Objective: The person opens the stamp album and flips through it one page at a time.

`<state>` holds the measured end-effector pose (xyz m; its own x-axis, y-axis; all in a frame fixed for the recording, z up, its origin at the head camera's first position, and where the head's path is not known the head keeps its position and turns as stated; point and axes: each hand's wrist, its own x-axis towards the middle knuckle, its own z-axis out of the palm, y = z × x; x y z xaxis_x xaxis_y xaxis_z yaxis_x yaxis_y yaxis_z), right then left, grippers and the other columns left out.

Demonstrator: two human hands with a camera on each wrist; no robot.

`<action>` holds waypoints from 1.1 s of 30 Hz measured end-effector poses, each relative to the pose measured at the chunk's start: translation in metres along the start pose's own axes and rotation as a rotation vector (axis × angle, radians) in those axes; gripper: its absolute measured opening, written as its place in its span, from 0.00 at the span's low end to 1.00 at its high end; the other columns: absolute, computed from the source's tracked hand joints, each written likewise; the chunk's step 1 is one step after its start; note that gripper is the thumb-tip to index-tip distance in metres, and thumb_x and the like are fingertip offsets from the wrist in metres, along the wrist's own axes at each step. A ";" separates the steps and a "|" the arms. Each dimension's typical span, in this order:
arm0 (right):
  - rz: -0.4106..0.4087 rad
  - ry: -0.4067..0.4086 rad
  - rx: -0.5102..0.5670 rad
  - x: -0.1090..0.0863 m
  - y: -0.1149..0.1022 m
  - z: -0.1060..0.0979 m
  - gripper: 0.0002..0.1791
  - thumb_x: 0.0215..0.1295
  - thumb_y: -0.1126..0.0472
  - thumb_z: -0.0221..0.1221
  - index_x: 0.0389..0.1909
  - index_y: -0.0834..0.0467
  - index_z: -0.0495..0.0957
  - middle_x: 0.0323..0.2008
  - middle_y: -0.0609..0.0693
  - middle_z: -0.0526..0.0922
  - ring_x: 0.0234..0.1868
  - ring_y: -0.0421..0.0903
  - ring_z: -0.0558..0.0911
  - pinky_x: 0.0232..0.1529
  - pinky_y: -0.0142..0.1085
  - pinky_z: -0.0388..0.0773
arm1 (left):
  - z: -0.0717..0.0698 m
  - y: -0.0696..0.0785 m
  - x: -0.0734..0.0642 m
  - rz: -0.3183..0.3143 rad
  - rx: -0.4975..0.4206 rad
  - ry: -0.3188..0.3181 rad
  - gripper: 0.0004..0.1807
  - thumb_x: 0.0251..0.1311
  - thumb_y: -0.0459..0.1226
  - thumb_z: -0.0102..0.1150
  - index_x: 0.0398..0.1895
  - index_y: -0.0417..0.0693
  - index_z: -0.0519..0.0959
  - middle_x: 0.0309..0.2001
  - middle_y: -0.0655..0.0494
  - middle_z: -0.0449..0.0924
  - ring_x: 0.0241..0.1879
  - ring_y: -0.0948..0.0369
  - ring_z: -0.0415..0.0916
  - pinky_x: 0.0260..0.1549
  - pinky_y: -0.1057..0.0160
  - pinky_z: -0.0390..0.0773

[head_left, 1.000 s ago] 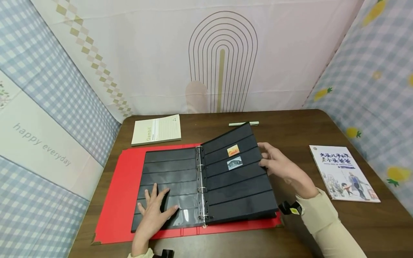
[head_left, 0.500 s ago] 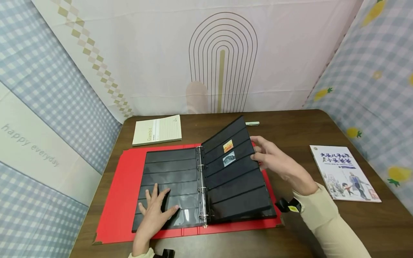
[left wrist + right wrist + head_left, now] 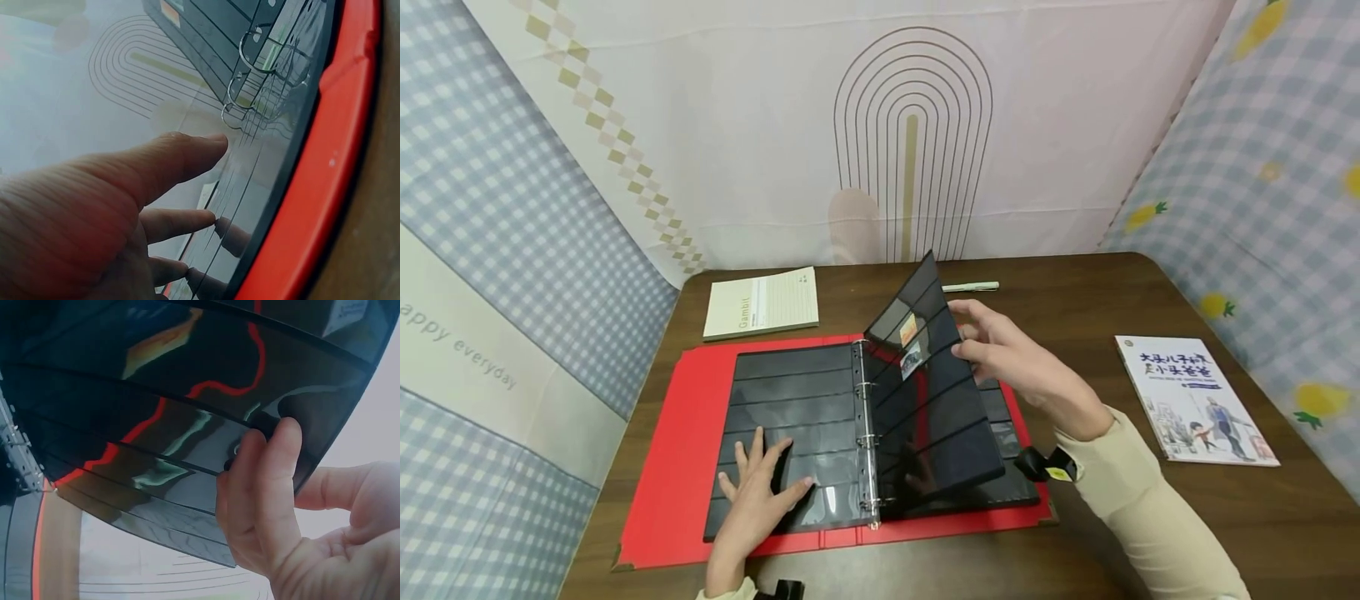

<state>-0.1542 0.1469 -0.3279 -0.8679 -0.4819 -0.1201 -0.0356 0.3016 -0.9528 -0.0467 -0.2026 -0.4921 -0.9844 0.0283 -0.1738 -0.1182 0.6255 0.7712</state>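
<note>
A red ring binder (image 3: 681, 433) lies spread on the table, its black strip-pocket pages held by metal rings (image 3: 868, 433). My right hand (image 3: 1011, 354) pinches the outer edge of a lifted black page (image 3: 943, 417), which leans up toward the rings. Two small stamps, one orange (image 3: 908, 330) and one grey-blue (image 3: 913, 361), sit in that page's pockets. In the right wrist view the thumb is on one side of the page (image 3: 187, 450) and the fingers on the other. With fingers spread, my left hand (image 3: 756, 496) rests on the left page (image 3: 797, 392); its fingertips touch the glossy surface in the left wrist view.
Behind the binder, a cream notebook (image 3: 762, 302) lies at the back left and a pale green pen (image 3: 972, 287) at the back. To the right is a white illustrated book (image 3: 1197, 400). Printed cloth (image 3: 760, 167) hangs round the wooden table (image 3: 1060, 292).
My right hand has moved left and raised the black page more steeply, showing more of the page underneath. The left hand has stayed in place.
</note>
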 end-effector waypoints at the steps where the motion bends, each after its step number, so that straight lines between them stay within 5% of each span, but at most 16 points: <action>1: 0.000 0.001 0.006 0.002 -0.002 0.001 0.35 0.74 0.68 0.48 0.79 0.62 0.48 0.54 0.65 0.75 0.36 0.48 0.74 0.30 0.39 0.76 | 0.000 0.000 0.000 0.003 0.001 0.002 0.40 0.63 0.47 0.69 0.73 0.37 0.65 0.79 0.30 0.30 0.73 0.30 0.14 0.56 0.23 0.14; 14: -0.043 -0.023 0.013 0.014 -0.017 0.018 0.35 0.74 0.70 0.49 0.78 0.62 0.49 0.31 0.54 0.72 0.31 0.47 0.76 0.32 0.41 0.79 | 0.001 0.000 0.000 0.006 0.001 0.017 0.39 0.63 0.47 0.69 0.72 0.37 0.67 0.79 0.30 0.32 0.73 0.29 0.15 0.56 0.23 0.14; 24: -0.045 -0.024 -0.059 0.019 -0.028 0.030 0.33 0.75 0.68 0.50 0.78 0.58 0.52 0.45 0.59 0.72 0.37 0.50 0.72 0.31 0.41 0.76 | -0.005 0.007 -0.001 0.001 -0.027 0.027 0.37 0.67 0.45 0.65 0.73 0.37 0.65 0.79 0.30 0.35 0.74 0.29 0.18 0.57 0.22 0.18; 29: -0.074 -0.036 -0.069 0.022 -0.033 0.037 0.32 0.74 0.68 0.50 0.77 0.58 0.55 0.46 0.60 0.73 0.27 0.47 0.70 0.27 0.38 0.74 | -0.015 0.020 -0.003 0.031 -0.044 0.071 0.36 0.70 0.44 0.61 0.75 0.38 0.62 0.78 0.29 0.42 0.75 0.29 0.32 0.61 0.20 0.29; 33: -0.094 -0.044 -0.073 0.025 -0.036 0.043 0.32 0.73 0.69 0.51 0.76 0.60 0.56 0.43 0.60 0.74 0.22 0.46 0.68 0.25 0.37 0.72 | -0.018 0.033 -0.002 0.124 -0.050 0.140 0.35 0.72 0.42 0.60 0.76 0.38 0.61 0.77 0.31 0.47 0.75 0.33 0.45 0.65 0.25 0.44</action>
<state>-0.1531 0.0891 -0.3081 -0.8366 -0.5460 -0.0446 -0.1532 0.3114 -0.9378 -0.0515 -0.1963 -0.4552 -0.9999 -0.0085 0.0087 0.0021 0.5847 0.8113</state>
